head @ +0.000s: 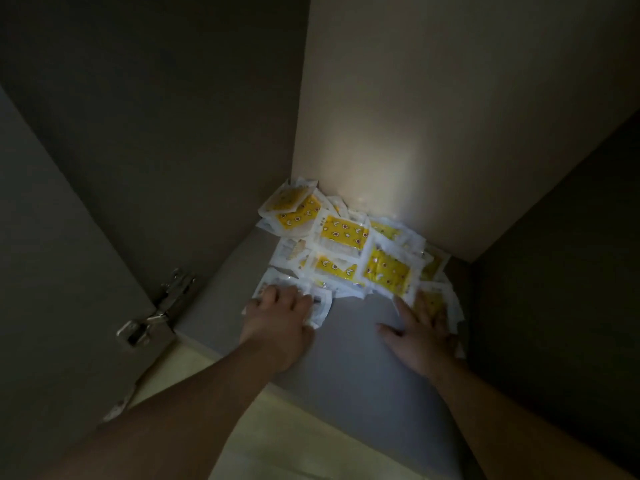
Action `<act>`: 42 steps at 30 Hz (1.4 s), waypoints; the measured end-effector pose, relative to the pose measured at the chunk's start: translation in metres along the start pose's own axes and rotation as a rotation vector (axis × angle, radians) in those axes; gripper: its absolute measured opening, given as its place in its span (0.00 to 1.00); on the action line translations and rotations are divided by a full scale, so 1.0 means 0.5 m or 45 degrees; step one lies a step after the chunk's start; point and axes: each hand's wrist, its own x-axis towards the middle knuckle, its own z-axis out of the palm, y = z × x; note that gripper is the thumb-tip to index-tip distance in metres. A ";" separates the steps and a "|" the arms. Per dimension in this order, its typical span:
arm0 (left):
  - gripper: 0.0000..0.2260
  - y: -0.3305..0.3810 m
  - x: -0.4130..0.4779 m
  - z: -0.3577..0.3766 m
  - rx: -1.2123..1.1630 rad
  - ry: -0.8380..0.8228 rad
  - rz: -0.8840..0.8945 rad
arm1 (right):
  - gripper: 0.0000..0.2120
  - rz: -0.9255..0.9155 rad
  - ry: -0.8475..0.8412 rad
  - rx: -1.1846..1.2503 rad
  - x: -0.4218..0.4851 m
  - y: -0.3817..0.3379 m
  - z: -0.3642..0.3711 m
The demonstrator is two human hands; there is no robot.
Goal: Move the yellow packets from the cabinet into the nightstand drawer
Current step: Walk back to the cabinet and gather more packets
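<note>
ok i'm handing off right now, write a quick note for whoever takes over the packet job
left hand: rests on the left edge of the pile, fingers bent over the packets; whether it grips any cannot be told.
right hand: open, fingers spread, flat on the pile's right edge.
yellow packets: heaped in the back corner of the cabinet shelf.
Done: nothing lifted out yet.
Left: gather the pile and carry it to the nightstand drawer, which is out of view.

The packets (386,271) were yellow with white borders and small red-and-white motifs; the cabinet shelf (346,344) was grey, its back wall (433,116) beige, its hinge (156,315) silver.
</note>
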 end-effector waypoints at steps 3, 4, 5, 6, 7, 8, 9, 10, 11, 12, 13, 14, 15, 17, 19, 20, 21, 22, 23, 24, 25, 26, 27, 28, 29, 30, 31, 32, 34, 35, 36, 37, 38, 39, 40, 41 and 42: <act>0.34 0.010 -0.042 0.009 0.022 -0.079 -0.009 | 0.34 -0.084 -0.032 -0.002 -0.061 -0.016 0.030; 0.37 0.011 -0.055 0.009 0.025 -0.126 -0.008 | 0.34 -0.122 -0.039 -0.002 -0.082 -0.022 0.043; 0.40 0.009 -0.069 0.014 0.033 -0.157 0.001 | 0.34 -0.157 -0.047 -0.005 -0.105 -0.029 0.056; 0.44 0.003 -0.083 0.018 0.030 -0.167 0.023 | 0.34 -0.184 -0.057 -0.015 -0.127 -0.037 0.069; 0.47 -0.004 -0.099 0.016 0.042 -0.151 0.077 | 0.35 -0.206 -0.069 -0.036 -0.148 -0.044 0.084; 0.48 -0.013 -0.111 0.012 0.087 -0.140 0.128 | 0.36 -0.233 -0.086 -0.064 -0.169 -0.052 0.097; 0.46 -0.023 -0.120 0.022 0.093 -0.073 0.164 | 0.38 -0.263 -0.102 -0.094 -0.190 -0.059 0.108; 0.40 -0.035 -0.124 0.038 0.113 0.036 0.235 | 0.40 -0.290 -0.110 -0.117 -0.205 -0.062 0.118; 0.33 -0.043 -0.127 0.045 0.096 0.136 0.268 | 0.39 -0.307 -0.121 -0.127 -0.216 -0.065 0.120; 0.26 -0.049 -0.133 0.046 0.060 0.240 0.297 | 0.36 -0.317 -0.129 -0.108 -0.223 -0.065 0.119; 0.23 -0.054 -0.136 0.045 -0.007 0.329 0.312 | 0.33 -0.325 -0.118 -0.062 -0.226 -0.064 0.113; 0.23 -0.059 -0.137 0.042 -0.081 0.373 0.317 | 0.32 -0.331 -0.071 -0.008 -0.225 -0.062 0.108; 0.23 -0.064 -0.137 0.043 -0.141 0.412 0.303 | 0.33 -0.332 0.016 0.043 -0.223 -0.059 0.101; 0.19 -0.062 -0.143 0.024 -0.327 0.412 0.249 | 0.39 -0.283 0.249 0.169 -0.205 -0.050 0.086; 0.13 -0.053 -0.143 0.000 -0.575 0.416 0.077 | 0.32 -0.191 0.366 0.276 -0.167 -0.040 0.063; 0.11 -0.048 -0.138 -0.006 -0.709 0.428 -0.058 | 0.29 -0.146 0.369 0.288 -0.143 -0.036 0.050; 0.10 -0.043 -0.131 -0.010 -0.879 0.411 -0.185 | 0.30 -0.106 0.343 0.285 -0.117 -0.031 0.036; 0.09 -0.038 -0.124 -0.011 -1.081 0.387 -0.294 | 0.31 -0.073 0.301 0.278 -0.090 -0.026 0.024; 0.07 -0.033 -0.114 -0.010 -1.272 0.373 -0.387 | 0.32 -0.054 0.268 0.271 -0.064 -0.021 0.014; 0.07 -0.028 -0.106 -0.008 -1.393 0.358 -0.476 | 0.33 -0.038 0.226 0.276 -0.042 -0.016 0.009; 0.08 -0.023 -0.097 -0.001 -1.416 0.341 -0.545 | 0.34 -0.019 0.168 0.276 -0.026 -0.013 0.008; 0.10 -0.018 -0.091 0.008 -1.374 0.321 -0.589 | 0.35 0.005 0.101 0.257 -0.017 -0.012 0.012; 0.13 -0.012 -0.087 0.016 -1.297 0.305 -0.608 | 0.35 0.016 0.046 0.208 -0.016 -0.014 0.019; 0.16 -0.008 -0.085 0.022 -1.215 0.297 -0.601 | 0.36 0.005 0.016 0.134 -0.023 -0.019 0.028; 0.20 -0.002 -0.086 0.026 -1.156 0.302 -0.574 | 0.37 -0.035 0.008 0.061 -0.036 -0.024 0.039; 0.24 0.003 -0.086 0.032 -1.100 0.320 -0.536 | 0.37 -0.088 0.012 0.018 -0.053 -0.031 0.051; 0.26 0.008 -0.087 0.036 -1.013 0.353 -0.486 | 0.37 -0.138 0.025 0.004 -0.070 -0.038 0.065; 0.28 0.013 -0.088 0.039 -0.903 0.371 -0.437 | 0.37 -0.171 0.040 -0.004 -0.087 -0.044 0.076; 0.28 0.021 -0.090 0.042 -0.782 0.333 -0.330 | 0.36 -0.194 0.080 -0.004 -0.112 -0.054 0.098; 0.27 0.025 -0.090 0.043 -0.775 0.265 -0.264 | 0.37 -0.204 0.102 -0.021 -0.121 -0.058 0.111; 0.29 0.027 -0.092 0.047 -0.768 0.181 -0.187 | 0.38 -0.229 0.146 -0.040 -0.129 -0.063 0.124; 0.33 0.027 -0.095 0.053 -0.719 0.096 -0.105 | 0.40 -0.264 0.218 -0.050 -0.136 -0.067 0.136; 0.37 0.025 -0.097 0.061 -0.612 0.028 -0.032 | 0.40 -0.300 0.325 -0.038 -0.141 -0.069 0.144; 0.40 0.020 -0.098 0.069 -0.476 -0.024 0.029 | 0.35 -0.330 0.450 -0.003 -0.141 -0.071 0.148; 0.42 0.013 -0.097 0.074 -0.347 -0.060 0.071 | 0.29 -0.347 0.533 0.030 -0.136 -0.072 0.146; 0.42 0.007 -0.093 0.075 -0.259 -0.076 0.086 | 0.26 -0.326 0.585 0.040 -0.129 -0.076 0.131; 0.40 0.000 -0.088 0.073 -0.225 -0.091 0.074 | 0.26 -0.333 0.614 0.020 -0.117 -0.081 0.119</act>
